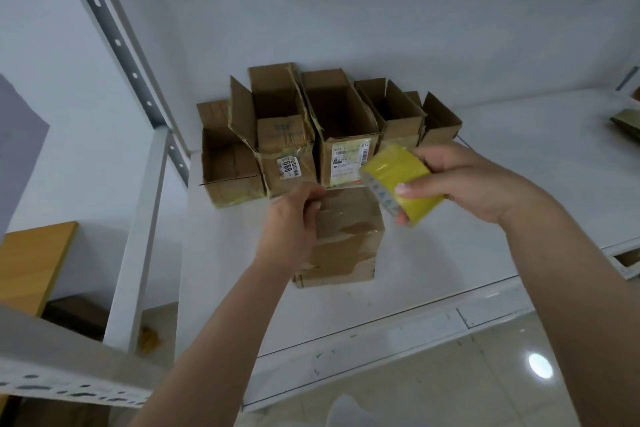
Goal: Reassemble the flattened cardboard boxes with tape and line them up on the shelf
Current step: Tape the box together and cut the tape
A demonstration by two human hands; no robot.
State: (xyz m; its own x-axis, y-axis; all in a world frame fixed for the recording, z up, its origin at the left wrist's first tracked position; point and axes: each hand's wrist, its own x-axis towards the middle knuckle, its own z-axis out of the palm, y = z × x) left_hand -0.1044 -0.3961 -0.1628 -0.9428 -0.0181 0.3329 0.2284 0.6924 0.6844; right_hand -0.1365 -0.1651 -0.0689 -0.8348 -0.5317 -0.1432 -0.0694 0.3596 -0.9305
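A small cardboard box [346, 239] lies on the white shelf [450, 239] with its taped side up. My left hand [289, 222] grips its left far corner. My right hand [474, 180] holds a yellow roll of tape [403, 182] just above and to the right of that box. Behind it, several open-topped cardboard boxes [284, 135] stand in a row against the back of the shelf, some with shipping labels facing me.
A grey perforated shelf upright [117, 42] rises at the left, and a shelf beam [69, 381] crosses the lower left. A wooden board [31, 263] leans beyond it. Something brownish lies at the shelf's far right edge [627, 121]. Tiled floor shows below.
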